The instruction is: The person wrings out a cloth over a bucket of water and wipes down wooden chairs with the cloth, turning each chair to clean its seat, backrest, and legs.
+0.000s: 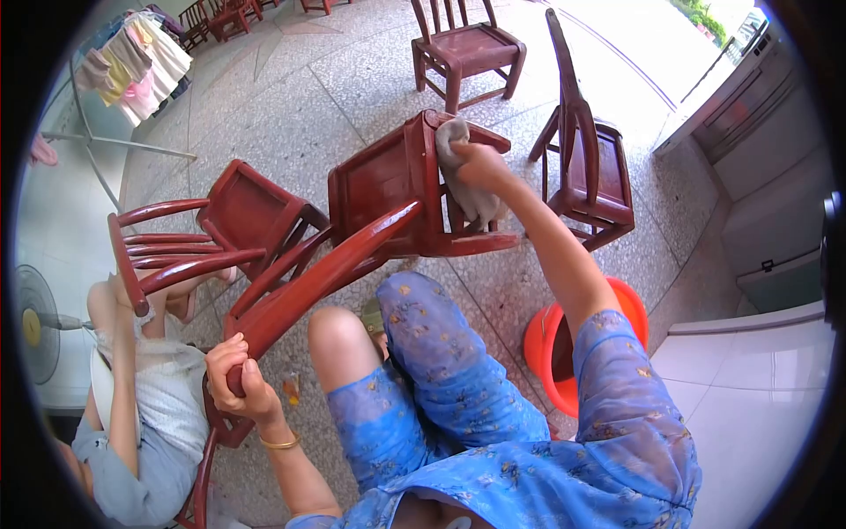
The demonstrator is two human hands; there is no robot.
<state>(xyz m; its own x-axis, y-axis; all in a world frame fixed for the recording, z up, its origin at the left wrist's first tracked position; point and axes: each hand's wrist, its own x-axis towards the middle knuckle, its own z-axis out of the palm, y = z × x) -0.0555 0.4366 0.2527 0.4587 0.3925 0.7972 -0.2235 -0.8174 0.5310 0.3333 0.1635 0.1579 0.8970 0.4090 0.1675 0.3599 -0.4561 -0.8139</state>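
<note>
A dark red wooden chair (pixel 374 181) lies tipped in front of me, its backrest pointing toward my left side. My left hand (pixel 242 379) is wrapped round the end of the chair's back post, near my left knee. My right hand (pixel 483 166) grips a greyish cloth (pixel 467 189) and presses it against the side of the chair seat, by the legs. Part of the cloth hangs down over the chair frame, and my fingertips are partly hidden in it.
An orange-red bucket (pixel 546 348) with dark contents stands by my right knee. Another red chair (pixel 590 176) is at the right, one (pixel 467 48) stands farther back, and one (pixel 247 212) is tilted at the left, beside a seated person (pixel 150 423). A fan (pixel 35 326) and a clothes rack (pixel 123 141) are at far left.
</note>
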